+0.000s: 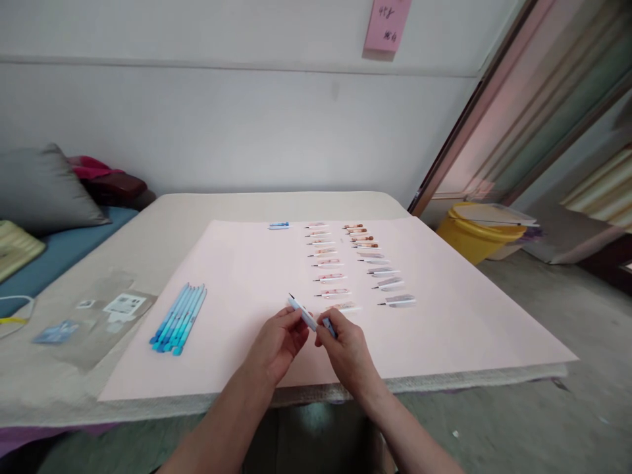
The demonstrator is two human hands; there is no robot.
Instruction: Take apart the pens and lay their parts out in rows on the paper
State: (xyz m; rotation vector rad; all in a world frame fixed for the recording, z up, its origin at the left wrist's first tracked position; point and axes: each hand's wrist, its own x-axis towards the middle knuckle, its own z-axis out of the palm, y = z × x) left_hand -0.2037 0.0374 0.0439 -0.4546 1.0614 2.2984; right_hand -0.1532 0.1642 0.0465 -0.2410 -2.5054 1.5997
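Note:
Both my hands meet over the near middle of a pink sheet [444,316]. My left hand [277,343] pinches a light blue pen [302,312] whose dark tip points up and left. My right hand [345,347] is closed on the pen's lower end, where a darker blue part shows between the fingers. A bundle of several blue pens [178,318] lies to the left on the sheet. Beyond my hands run two columns of small pen parts [330,263], several in each, and a single blue piece [279,226] lies at the far edge.
The sheet lies on a beige table [162,217]. Clear plastic bags with labels [106,313] rest at the left. A grey cushion [42,187] and blue mat sit further left. A yellow bucket [474,237] stands on the floor at the right. A pink note [388,25] hangs on the wall.

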